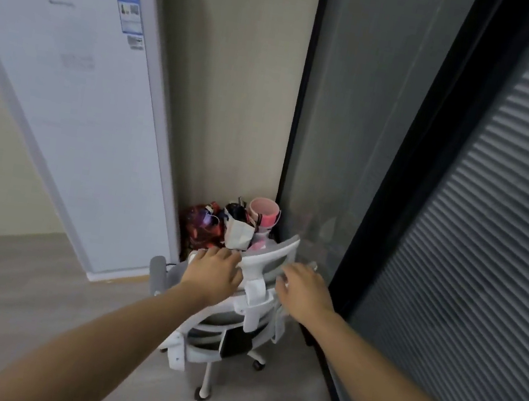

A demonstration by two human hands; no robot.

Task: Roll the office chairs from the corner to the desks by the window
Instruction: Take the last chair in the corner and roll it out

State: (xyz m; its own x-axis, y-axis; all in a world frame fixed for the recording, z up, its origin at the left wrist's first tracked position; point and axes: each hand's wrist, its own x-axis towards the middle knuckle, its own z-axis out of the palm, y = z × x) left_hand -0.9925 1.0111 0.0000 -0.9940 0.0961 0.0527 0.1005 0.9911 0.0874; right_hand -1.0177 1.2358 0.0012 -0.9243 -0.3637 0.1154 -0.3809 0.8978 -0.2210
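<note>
Left hand is lying on the left top edge of the white mesh-backed office chair, fingers curling over it. The chair is standing in the corner, backrest toward the viewer. Right hand is gripping its right edge.

White fridge at left with a blue sticker on its door; beige wall behind. Pink cup, red bag and clutter piled in corner; slatted blinds at right; grey floor.
</note>
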